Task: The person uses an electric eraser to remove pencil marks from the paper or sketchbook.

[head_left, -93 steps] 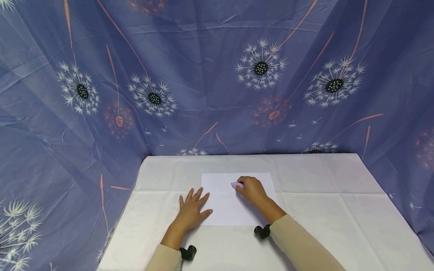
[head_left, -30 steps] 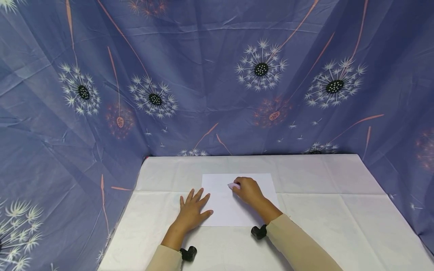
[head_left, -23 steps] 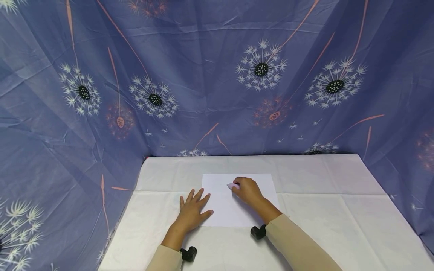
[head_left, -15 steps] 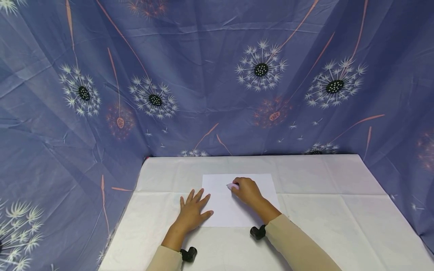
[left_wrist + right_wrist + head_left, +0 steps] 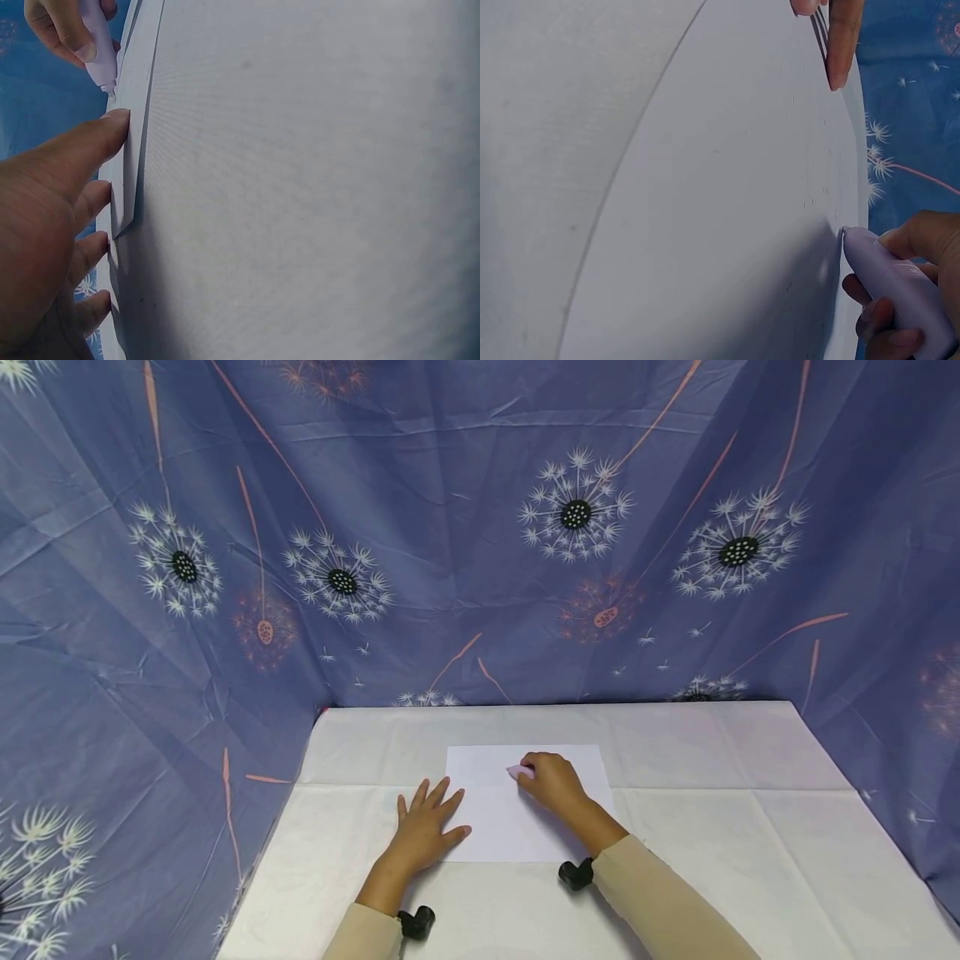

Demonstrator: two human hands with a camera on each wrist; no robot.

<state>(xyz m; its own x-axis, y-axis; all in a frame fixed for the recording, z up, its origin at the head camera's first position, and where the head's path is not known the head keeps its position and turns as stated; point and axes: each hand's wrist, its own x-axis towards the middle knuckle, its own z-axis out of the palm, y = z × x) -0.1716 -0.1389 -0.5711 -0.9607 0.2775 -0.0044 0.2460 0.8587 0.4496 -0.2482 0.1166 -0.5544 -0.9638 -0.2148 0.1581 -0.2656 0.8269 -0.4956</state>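
Note:
A sheet of white paper point(image 5: 495, 827) lies on the white-covered table, with small dark specks on it in the right wrist view. My left hand point(image 5: 422, 831) lies with its fingers spread over the paper's left edge. My right hand point(image 5: 552, 781) grips a thick lilac pen-shaped tool point(image 5: 900, 281), thumb on one side and fingers curled around the other. The tool's narrow tip points left, right at the surface of the upper middle of the sheet. In the left wrist view the tool point(image 5: 99, 45) slants down to the paper just beyond my left thumb.
A white cloth point(image 5: 712, 852) with fold creases covers the table. Behind and to the left hangs a blue curtain point(image 5: 450, 543) printed with dandelions. Black wrist cameras point(image 5: 417, 922) are strapped at both beige sleeves point(image 5: 667, 902).
My right hand, with the lilac tool, has shifted slightly left across the paper, then a little back to the right in the last half second. My left hand has stayed in place.

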